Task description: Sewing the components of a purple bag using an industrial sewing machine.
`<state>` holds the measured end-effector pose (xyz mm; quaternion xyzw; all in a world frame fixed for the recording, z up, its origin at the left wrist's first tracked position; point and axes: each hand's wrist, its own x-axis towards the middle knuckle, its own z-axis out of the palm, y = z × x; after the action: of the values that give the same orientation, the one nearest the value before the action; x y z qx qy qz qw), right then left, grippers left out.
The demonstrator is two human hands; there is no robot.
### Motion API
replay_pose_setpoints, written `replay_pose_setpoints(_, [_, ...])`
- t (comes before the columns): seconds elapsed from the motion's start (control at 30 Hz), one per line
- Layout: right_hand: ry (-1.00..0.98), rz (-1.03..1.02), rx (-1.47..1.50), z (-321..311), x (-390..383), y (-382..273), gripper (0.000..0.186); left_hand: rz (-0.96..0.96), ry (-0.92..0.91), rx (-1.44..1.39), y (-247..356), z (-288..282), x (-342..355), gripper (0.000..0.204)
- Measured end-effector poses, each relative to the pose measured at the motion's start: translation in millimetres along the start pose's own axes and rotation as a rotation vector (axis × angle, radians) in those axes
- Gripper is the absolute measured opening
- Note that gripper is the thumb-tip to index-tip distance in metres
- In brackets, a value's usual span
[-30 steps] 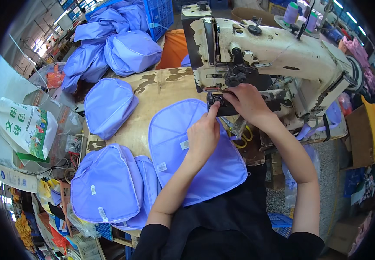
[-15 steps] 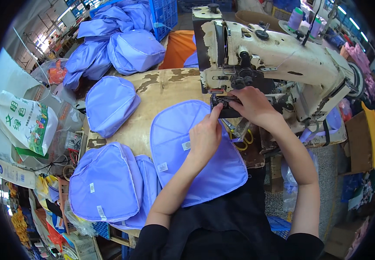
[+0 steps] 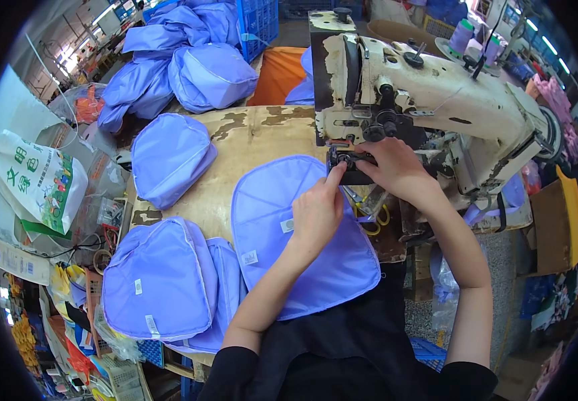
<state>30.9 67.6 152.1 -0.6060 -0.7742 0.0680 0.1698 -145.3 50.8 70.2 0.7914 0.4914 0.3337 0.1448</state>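
Slightly farther right in the view than in the earlier frames, the sewing machine [image 3: 449, 87] is now being shown, while both hands are being kept at its left end, below the needle area. The left hand [image 3: 317, 212] is being held with the index finger [image 3: 337, 176] extended and the other fingers curled toward the palm; its tip is being pressed against, or placed just at, a small metal part [image 3: 344, 158] on the bed. Whether anything is being enclosed by the curled fingers cannot be told. The right hand [image 3: 396, 167] is being positioned on the right side of the same part, with thumb and fingers bent and slightly parted; whether the part is being gripped or only touched cannot be told.

Beneath the left forearm, a purple fabric panel [image 3: 332, 274] with two white labels is being supported at the near edge of the worktable [image 3: 249, 140]. Just right of its far portion, yellow-handled scissors [image 3: 387, 215] are being partly covered. To the left, a near purple pouch [image 3: 162, 277] and a far purple pouch [image 3: 171, 160] are being supported on the worktable. At the far left, a heap of purple pieces [image 3: 212, 77] is being stacked beside a blue crate [image 3: 257, 20].
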Motion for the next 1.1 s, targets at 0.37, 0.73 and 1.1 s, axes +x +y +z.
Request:
replay_pose_setpoints(0.37, [-0.03,0.071,-0.081,-12,-4,-10,0.026,0.013,0.084,0.501,15,20,39,0.029])
replay_pose_setpoints(0.73, [0.582,0.244,0.649,-44,-201,67,0.016,0.493,0.203,-0.132,77,-21,17,0.024])
replay_pose_setpoints(1.1, [0.749,0.637,0.192,36,-198,371,0.033,0.156,-0.924,-0.923,237,121,-7,0.018])
